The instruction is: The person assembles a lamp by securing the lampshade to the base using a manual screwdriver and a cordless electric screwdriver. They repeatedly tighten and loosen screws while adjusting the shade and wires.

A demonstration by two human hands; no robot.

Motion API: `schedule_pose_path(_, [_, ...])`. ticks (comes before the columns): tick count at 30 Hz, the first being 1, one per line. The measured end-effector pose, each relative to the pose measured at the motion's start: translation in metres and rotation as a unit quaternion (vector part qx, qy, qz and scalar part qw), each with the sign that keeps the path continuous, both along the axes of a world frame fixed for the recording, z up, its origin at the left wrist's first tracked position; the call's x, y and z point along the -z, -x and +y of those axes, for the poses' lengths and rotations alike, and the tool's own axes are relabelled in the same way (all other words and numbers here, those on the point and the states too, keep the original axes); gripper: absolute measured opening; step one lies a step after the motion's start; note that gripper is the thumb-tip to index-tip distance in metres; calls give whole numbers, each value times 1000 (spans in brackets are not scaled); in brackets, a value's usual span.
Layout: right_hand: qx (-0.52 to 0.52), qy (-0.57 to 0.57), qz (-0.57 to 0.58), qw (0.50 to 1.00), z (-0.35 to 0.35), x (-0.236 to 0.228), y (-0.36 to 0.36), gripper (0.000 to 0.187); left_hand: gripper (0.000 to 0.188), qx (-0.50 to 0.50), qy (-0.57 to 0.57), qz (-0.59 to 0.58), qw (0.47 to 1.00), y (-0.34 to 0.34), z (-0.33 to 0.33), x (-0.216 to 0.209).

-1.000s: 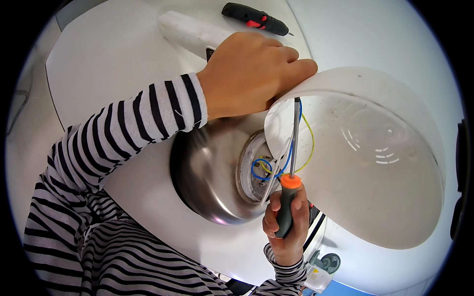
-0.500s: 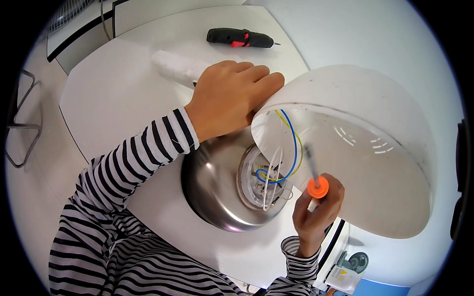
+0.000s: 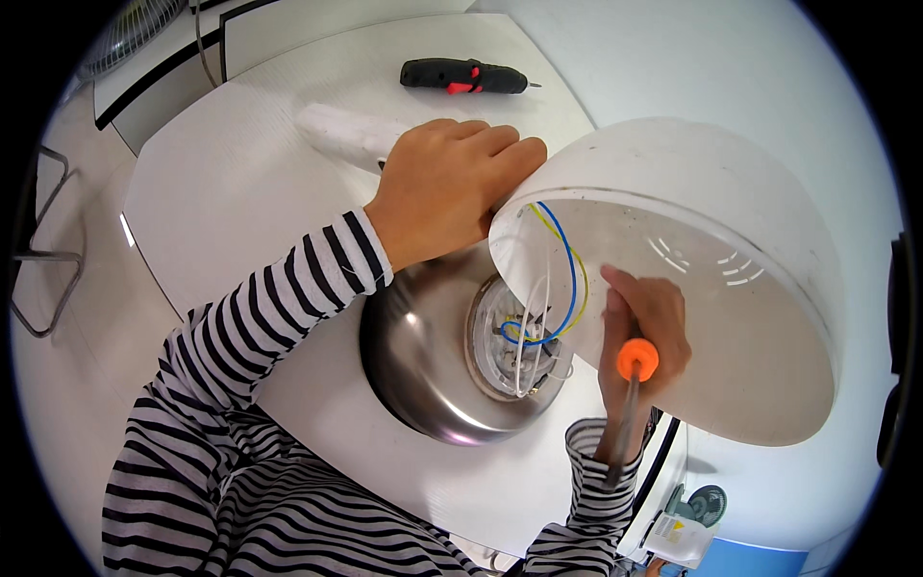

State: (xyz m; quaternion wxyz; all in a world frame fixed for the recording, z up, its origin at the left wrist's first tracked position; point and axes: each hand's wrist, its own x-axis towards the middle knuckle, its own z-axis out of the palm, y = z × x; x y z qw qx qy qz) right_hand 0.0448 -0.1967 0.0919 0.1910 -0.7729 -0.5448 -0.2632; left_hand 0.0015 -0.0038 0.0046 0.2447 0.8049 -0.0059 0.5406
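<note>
A shiny metal vessel [image 3: 413, 361], perhaps a kettle body, lies on the table. Its exposed round end [image 3: 488, 332] bears small metal parts and white leads. Blue and yellow-green wires [image 3: 583, 274] run from there up to a large white domed housing [image 3: 740, 337]. My left hand [image 3: 447, 188] is closed at the housing's left end; its fingertips are hidden. In front of the hollow housing, my right hand [image 3: 659, 327] holds a screwdriver [image 3: 636, 360] by its orange handle, thumb and forefinger stretched out. The shaft points back toward my right sleeve.
A black and red cordless screwdriver [image 3: 466, 77] lies near the table's far edge. Beside my left hand is a white elongated part [image 3: 341, 133]. A small green fan [image 3: 709, 504] stands at the lower right, and a white wall borders the table on the right.
My right hand has moved slightly right and up and turned the screwdriver, so its shaft points down toward my sleeve instead of up. My left hand stays at the housing.
</note>
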Motion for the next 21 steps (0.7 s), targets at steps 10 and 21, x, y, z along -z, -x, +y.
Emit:
schedule_pose_path(10, [-57, 17, 49, 997, 53, -2, -2, 26, 31, 9, -2, 27, 1000, -1, -2, 3])
schedule_pose_path(21, [28, 40, 85, 995, 61, -2, 9, 19, 63, 23, 7, 84, 996, 3, 1, 1])
